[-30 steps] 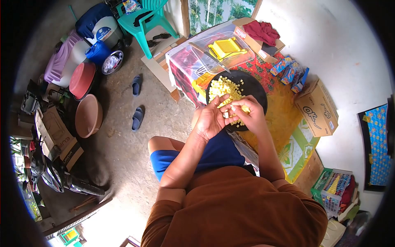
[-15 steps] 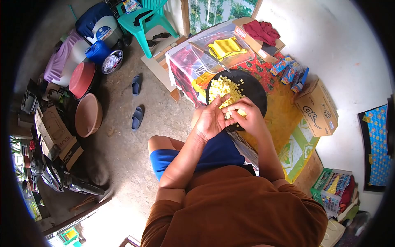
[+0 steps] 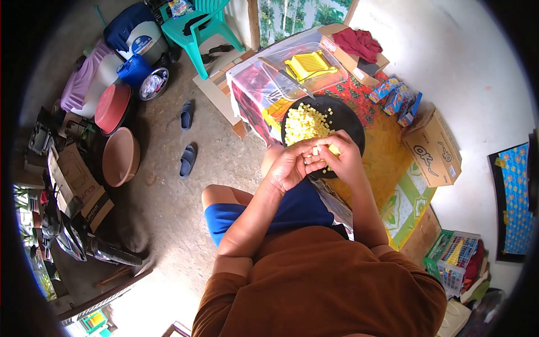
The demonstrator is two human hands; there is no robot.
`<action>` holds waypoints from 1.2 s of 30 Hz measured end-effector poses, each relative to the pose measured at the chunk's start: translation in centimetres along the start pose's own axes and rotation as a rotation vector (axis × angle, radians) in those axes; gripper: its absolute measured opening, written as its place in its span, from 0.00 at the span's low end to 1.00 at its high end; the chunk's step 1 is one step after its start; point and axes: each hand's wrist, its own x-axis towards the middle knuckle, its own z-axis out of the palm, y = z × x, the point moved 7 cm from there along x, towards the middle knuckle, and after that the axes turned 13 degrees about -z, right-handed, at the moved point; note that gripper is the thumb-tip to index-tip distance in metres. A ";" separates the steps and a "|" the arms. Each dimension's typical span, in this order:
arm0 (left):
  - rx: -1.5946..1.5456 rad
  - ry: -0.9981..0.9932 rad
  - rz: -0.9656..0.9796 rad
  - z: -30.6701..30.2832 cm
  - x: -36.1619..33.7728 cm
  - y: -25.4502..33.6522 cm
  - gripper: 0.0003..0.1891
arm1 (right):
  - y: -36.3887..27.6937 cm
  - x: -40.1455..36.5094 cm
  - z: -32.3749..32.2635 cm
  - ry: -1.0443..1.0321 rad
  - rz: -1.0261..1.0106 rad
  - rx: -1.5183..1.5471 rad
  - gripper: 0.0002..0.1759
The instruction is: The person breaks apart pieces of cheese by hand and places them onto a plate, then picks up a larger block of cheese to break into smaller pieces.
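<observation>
A round black tray [image 3: 351, 126] lies in front of me, with a heap of small pale yellow cubes [image 3: 305, 122] on its left part. Above its near edge my two hands meet. My left hand [image 3: 290, 167] is palm up with curled fingers around small pale pieces [image 3: 315, 151]. My right hand [image 3: 343, 157] pinches at the same pieces from the right, its fingertips touching those of my left hand. More yellow pieces show just behind the fingers of my right hand. Which hand bears each piece is hard to tell.
Beyond the tray a knife [image 3: 292, 80] rests by a clear plastic box [image 3: 331, 78] with a yellow rack [image 3: 309, 65]. Cardboard boxes [image 3: 431, 147] stand at the right. Basins [image 3: 120, 157], slippers [image 3: 187, 161] and a green chair [image 3: 196, 33] are on the left floor.
The fingers of my left hand have curled inward and come closer to my right fingertips. A pale piece now shows between the hands. The tray and heap look the same.
</observation>
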 end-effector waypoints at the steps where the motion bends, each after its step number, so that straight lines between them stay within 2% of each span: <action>1: 0.018 0.014 0.013 -0.2 0.1 -0.1 0.16 | -0.1 0.0 -0.1 0.002 0.000 -0.014 0.08; 6: 0.055 0.084 0.080 -1.7 0.6 -0.4 0.15 | -0.1 0.0 -0.2 0.031 -0.016 0.004 0.08; 9: 0.041 0.067 0.087 -1.6 0.4 -0.1 0.14 | 1.0 -0.4 -0.2 0.112 0.050 0.151 0.07; 12: 0.039 0.062 0.085 -1.5 0.3 0.0 0.13 | 0.9 -0.3 -0.3 0.098 0.054 0.228 0.06; 19: 0.006 0.062 0.096 -1.6 0.5 -0.2 0.14 | 0.1 -0.3 0.0 0.077 0.035 0.192 0.06; 27: -0.004 0.042 0.100 -1.0 0.4 0.1 0.21 | -0.4 -0.1 -0.3 0.083 0.003 0.134 0.07; 30: -0.087 -0.022 0.076 -0.2 0.3 0.0 0.24 | -1.9 0.3 -0.1 0.016 -0.088 0.052 0.07; 33: -0.079 -0.015 0.061 0.2 0.1 0.0 0.25 | -2.6 0.2 0.5 -0.086 -0.005 -0.026 0.06; 36: -0.060 -0.047 0.077 0.2 0.1 0.0 0.26 | -2.6 0.2 0.6 -0.091 -0.029 -0.053 0.05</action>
